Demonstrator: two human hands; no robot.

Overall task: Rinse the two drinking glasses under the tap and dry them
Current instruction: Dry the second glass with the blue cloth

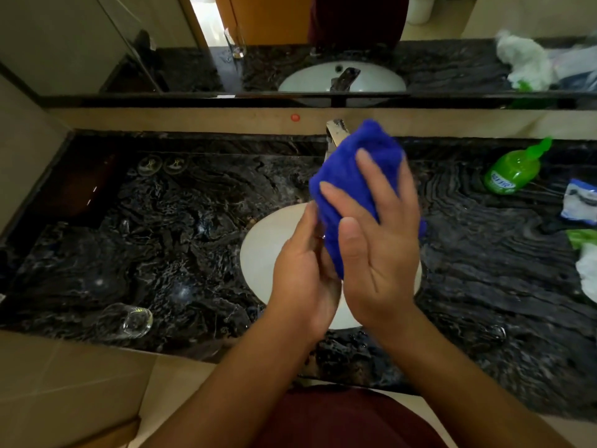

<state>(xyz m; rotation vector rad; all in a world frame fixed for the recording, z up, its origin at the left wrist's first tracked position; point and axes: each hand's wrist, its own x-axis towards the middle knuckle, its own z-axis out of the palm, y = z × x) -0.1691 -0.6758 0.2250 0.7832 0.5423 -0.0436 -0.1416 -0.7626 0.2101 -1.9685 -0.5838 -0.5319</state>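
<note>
Over the white sink (258, 253), both my hands work on a blue cloth (345, 185) bundled around something. My left hand (300, 279) grips the lower end of the bundle, where a small glint of glass (320, 236) shows; the rest of that glass is hidden by the cloth. My right hand (378, 247) lies against the cloth's right side with its fingers spread and nearly straight. A second clear drinking glass (124, 320) stands on the dark marble counter (181, 240) at the front left, away from both hands. The tap (334, 132) pokes out behind the cloth.
A green soap bottle (513, 169) lies at the back right, with a blue-and-white packet (580, 202) and crumpled white and green bags (586, 270) beyond it. A mirror (290, 43) runs along the back wall. Water drops dot the counter.
</note>
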